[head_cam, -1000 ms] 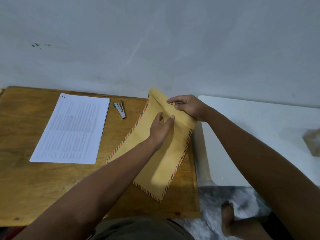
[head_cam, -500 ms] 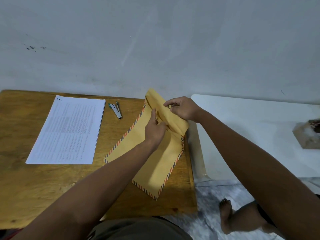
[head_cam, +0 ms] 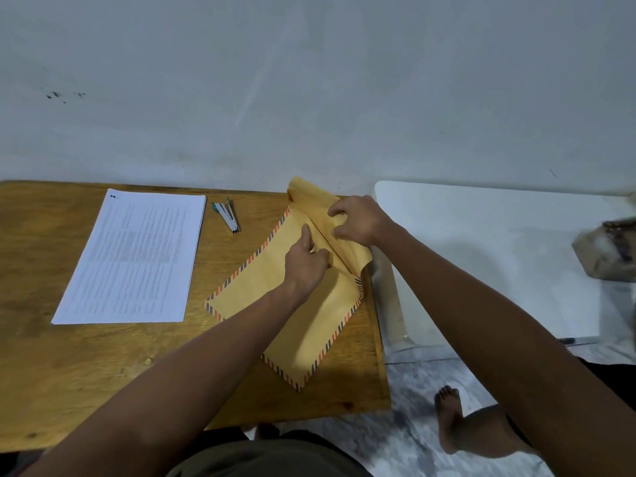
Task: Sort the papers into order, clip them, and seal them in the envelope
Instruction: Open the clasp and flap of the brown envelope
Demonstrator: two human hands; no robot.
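A tan envelope [head_cam: 261, 297] with a striped border lies slantwise on the right part of the wooden table [head_cam: 86, 366]. Its flap at the far end stands lifted and creased. My right hand [head_cam: 358, 220] pinches that flap between fingers and thumb. My left hand [head_cam: 306, 259] holds the envelope body just below the flap, its index finger stretched along the fold and its thumb against the flap's edge. A white stack of printed papers [head_cam: 134, 256] lies flat on the left of the table, apart from both hands.
A small stapler [head_cam: 227, 215] with teal parts lies between the papers and the envelope. A white table [head_cam: 481, 253] adjoins on the right, with a brownish wrapped object [head_cam: 609, 249] at its far right. A grey wall rises behind. My bare foot [head_cam: 451, 418] is on the floor.
My right hand has bent the flap further over toward the envelope body. My left hand went from lying flat on the envelope to pointing along the fold line.
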